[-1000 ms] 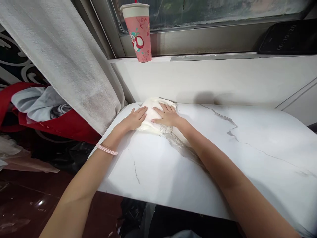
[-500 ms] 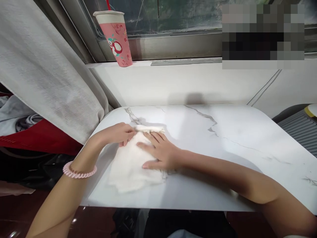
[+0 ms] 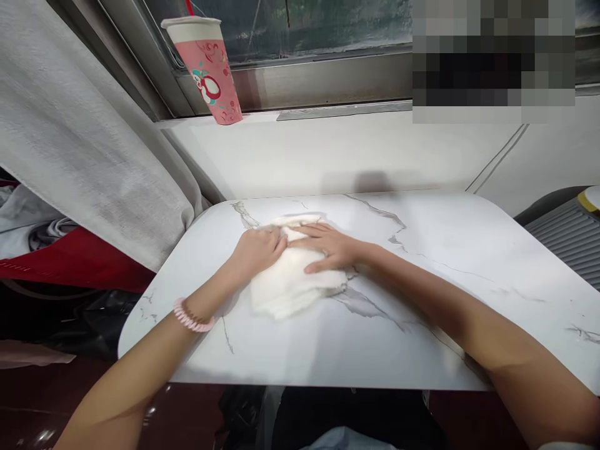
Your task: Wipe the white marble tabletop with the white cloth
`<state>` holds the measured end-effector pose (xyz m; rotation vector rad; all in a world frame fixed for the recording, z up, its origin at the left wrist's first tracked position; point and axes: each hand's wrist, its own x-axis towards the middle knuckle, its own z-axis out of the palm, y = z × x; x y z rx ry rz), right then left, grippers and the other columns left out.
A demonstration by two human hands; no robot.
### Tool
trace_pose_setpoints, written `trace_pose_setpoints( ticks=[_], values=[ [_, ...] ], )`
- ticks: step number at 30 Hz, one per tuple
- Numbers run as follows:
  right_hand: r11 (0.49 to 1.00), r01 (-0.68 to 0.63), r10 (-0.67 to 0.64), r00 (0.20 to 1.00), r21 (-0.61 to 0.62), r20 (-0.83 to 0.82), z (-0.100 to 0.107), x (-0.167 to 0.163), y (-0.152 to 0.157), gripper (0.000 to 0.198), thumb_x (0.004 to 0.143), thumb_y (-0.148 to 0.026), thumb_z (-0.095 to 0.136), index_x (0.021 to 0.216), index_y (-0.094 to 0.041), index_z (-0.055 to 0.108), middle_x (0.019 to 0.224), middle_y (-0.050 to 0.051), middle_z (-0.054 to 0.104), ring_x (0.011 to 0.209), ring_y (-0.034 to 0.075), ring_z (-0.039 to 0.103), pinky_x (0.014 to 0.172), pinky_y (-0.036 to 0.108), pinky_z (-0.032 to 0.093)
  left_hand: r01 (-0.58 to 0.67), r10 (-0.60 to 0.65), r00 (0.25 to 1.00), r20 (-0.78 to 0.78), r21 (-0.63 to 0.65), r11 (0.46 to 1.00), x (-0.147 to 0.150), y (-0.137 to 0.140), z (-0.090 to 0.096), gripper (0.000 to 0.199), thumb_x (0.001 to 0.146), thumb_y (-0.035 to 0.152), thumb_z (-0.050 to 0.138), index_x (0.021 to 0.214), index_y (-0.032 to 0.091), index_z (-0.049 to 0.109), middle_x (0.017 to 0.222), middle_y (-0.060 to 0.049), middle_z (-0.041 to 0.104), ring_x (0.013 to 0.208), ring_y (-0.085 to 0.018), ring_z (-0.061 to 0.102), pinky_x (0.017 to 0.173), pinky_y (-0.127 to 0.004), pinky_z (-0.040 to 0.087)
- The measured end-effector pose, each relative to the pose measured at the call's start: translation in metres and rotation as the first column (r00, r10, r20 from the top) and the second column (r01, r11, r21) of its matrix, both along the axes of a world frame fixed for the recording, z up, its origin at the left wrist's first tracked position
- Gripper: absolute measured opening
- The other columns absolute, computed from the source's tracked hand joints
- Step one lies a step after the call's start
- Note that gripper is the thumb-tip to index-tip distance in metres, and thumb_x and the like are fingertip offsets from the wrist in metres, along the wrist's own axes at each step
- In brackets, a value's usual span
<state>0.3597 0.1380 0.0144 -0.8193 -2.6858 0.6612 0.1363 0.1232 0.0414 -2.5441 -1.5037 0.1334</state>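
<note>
A white cloth (image 3: 293, 281) lies spread on the marble-patterned white table (image 3: 323, 350), with its far edge folded into a ridge. My left hand (image 3: 260, 250) is closed on the cloth's upper left part, fingers curled and partly hidden. Flat on the upper right of the cloth rests my right hand (image 3: 332, 247), its fingers stretched out and spread, the thumb pointing left. The fingertips of both hands nearly meet near the fold. A pink coiled band (image 3: 193, 316) circles my left wrist.
A pink paper cup (image 3: 209, 78) with a red straw stands on the window sill (image 3: 337, 111) behind the table. A grey curtain (image 3: 103, 131) hangs at the left, above a red fabric item (image 3: 79, 262). A grey ribbed object (image 3: 569, 237) stands beyond the table's right edge.
Both hands have moved right and slightly farther from me across the table, and the white cloth has slid along with them. My left hand has come closer to the right.
</note>
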Motion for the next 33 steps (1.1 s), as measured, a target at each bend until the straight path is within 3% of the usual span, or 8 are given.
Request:
trace_pose_setpoints(
  ticks=[5, 9, 12, 16, 20, 27, 30, 33],
  values=[
    [0.977, 0.208, -0.207, 0.978, 0.040, -0.034, -0.007, 0.032, 0.027, 0.068, 0.086, -0.062, 0.057, 0.144, -0.028, 0.047, 0.159, 0.006, 0.030, 0.147, 0.029, 0.021, 0.120, 0.048, 0.011, -0.113, 0.095, 0.964, 0.247, 0.060, 0.992, 0.039, 0.052, -0.017, 0.035, 0.102, 0.034, 0.028, 0.109, 0.015, 0.057, 0.097, -0.011, 0.073, 0.091, -0.026, 0.068, 0.077, -0.034, 0.045],
    [0.936, 0.353, -0.353, 0.936, 0.003, -0.002, 0.000, 0.059, 0.034, 0.071, 0.083, -0.065, 0.057, 0.142, -0.028, 0.048, 0.158, 0.006, 0.030, 0.146, 0.031, 0.022, 0.119, 0.050, 0.014, -0.122, 0.088, 0.963, 0.255, 0.119, 0.985, 0.077, 0.081, -0.023, 0.032, 0.101, 0.029, 0.031, 0.110, 0.014, 0.057, 0.104, -0.013, 0.072, 0.097, -0.025, 0.067, 0.081, -0.033, 0.043],
    [0.925, 0.375, -0.372, 0.926, -0.052, 0.068, 0.019, 0.075, 0.033, 0.072, 0.076, -0.069, 0.061, 0.134, -0.027, 0.054, 0.149, 0.007, 0.043, 0.141, 0.033, 0.031, 0.115, 0.051, 0.023, -0.070, 0.036, 0.969, 0.245, 0.133, 0.989, 0.099, 0.080, -0.022, 0.034, 0.101, 0.028, 0.029, 0.110, 0.012, 0.058, 0.102, -0.013, 0.072, 0.096, -0.025, 0.067, 0.081, -0.034, 0.042],
    [0.902, 0.419, -0.384, 0.889, -0.104, 0.248, 0.046, 0.080, 0.020, 0.067, 0.065, -0.068, 0.069, 0.118, -0.028, 0.059, 0.129, 0.008, 0.054, 0.130, 0.036, 0.042, 0.099, 0.049, 0.042, 0.000, -0.015, 0.982, 0.186, 0.082, 0.997, 0.117, 0.058, -0.014, 0.034, 0.100, 0.025, 0.029, 0.111, 0.011, 0.058, 0.098, -0.014, 0.072, 0.093, -0.026, 0.067, 0.080, -0.035, 0.042],
    [0.889, 0.450, -0.388, 0.838, -0.084, 0.384, 0.061, 0.070, -0.001, 0.070, 0.054, -0.066, 0.077, 0.110, -0.028, 0.060, 0.119, 0.010, 0.056, 0.118, 0.039, 0.049, 0.084, 0.047, 0.049, 0.045, -0.040, 0.993, 0.112, -0.045, 0.998, 0.130, 0.032, 0.001, 0.033, 0.098, 0.023, 0.032, 0.105, 0.012, 0.062, 0.098, -0.013, 0.071, 0.092, -0.028, 0.067, 0.075, -0.036, 0.043],
    [0.908, 0.404, -0.285, 0.792, -0.113, 0.539, 0.074, 0.057, -0.060, 0.088, 0.051, -0.052, 0.085, 0.126, -0.015, 0.057, 0.122, 0.015, 0.057, 0.110, 0.038, 0.053, 0.082, 0.048, 0.052, 0.132, -0.122, 0.991, 0.054, -0.234, 0.963, 0.150, -0.031, 0.016, 0.023, 0.090, 0.014, 0.044, 0.088, 0.014, 0.067, 0.088, -0.009, 0.071, 0.078, -0.025, 0.067, 0.059, -0.032, 0.041],
    [0.951, 0.281, -0.180, 0.843, -0.130, 0.507, 0.069, 0.063, -0.080, 0.096, 0.051, -0.054, 0.084, 0.133, -0.012, 0.055, 0.128, 0.016, 0.057, 0.112, 0.039, 0.054, 0.082, 0.049, 0.052, 0.110, -0.125, 0.991, -0.055, -0.218, 0.970, 0.155, -0.068, 0.012, 0.020, 0.081, 0.005, 0.052, 0.094, 0.012, 0.067, 0.088, -0.011, 0.069, 0.075, -0.027, 0.065, 0.057, -0.031, 0.040],
    [0.954, 0.241, -0.164, 0.917, -0.178, 0.363, 0.064, 0.075, -0.082, 0.090, 0.054, -0.066, 0.076, 0.129, -0.020, 0.059, 0.126, 0.014, 0.059, 0.107, 0.038, 0.059, 0.079, 0.050, 0.053, 0.140, -0.171, 0.961, -0.218, -0.152, 0.978, 0.156, -0.089, 0.009, 0.033, 0.071, -0.006, 0.055, 0.097, 0.010, 0.067, 0.085, -0.010, 0.066, 0.071, -0.026, 0.063, 0.057, -0.032, 0.041]
  ],
)
